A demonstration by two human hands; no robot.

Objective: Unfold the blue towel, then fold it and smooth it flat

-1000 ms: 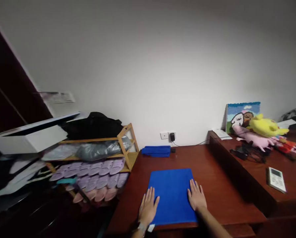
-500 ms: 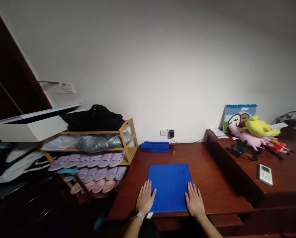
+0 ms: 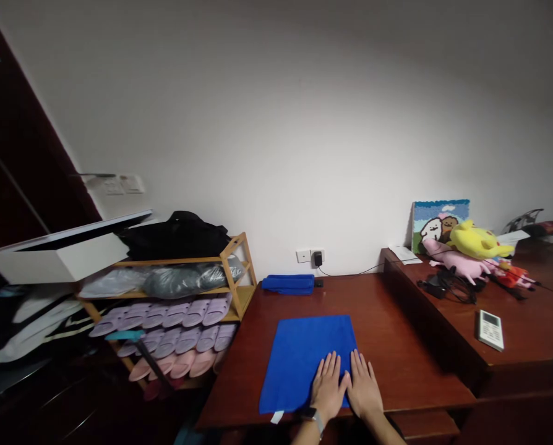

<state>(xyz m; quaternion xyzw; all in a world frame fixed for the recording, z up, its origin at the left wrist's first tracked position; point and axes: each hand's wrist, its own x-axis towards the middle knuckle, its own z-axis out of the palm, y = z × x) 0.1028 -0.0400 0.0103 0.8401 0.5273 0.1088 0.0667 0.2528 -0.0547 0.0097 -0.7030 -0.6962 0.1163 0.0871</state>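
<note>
A blue cloth [image 3: 299, 352] lies spread flat on the reddish-brown table [image 3: 239, 364], with a small white tag [image 3: 277, 417] at its lower left corner. My left hand [image 3: 328, 386], a watch on its wrist, rests palm down on the lower right part of the cloth with fingers stretched out. Close beside it, my right hand [image 3: 364, 386] lies flat over the cloth's right edge, fingers extended. The two thumbs meet or nearly meet. Neither hand grips anything.
A folded blue cloth [image 3: 288, 284] sits at the table's back edge near a plugged-in charger [image 3: 318, 258]. Left stands a wooden rack [image 3: 245, 296] with slippers. On the raised right surface are plush toys [image 3: 478, 240], cables and a white remote-like device [image 3: 490, 330].
My left hand has moved right across the cloth, from its left edge to beside my right hand. My right hand stays near the right edge. The view has shifted slightly.
</note>
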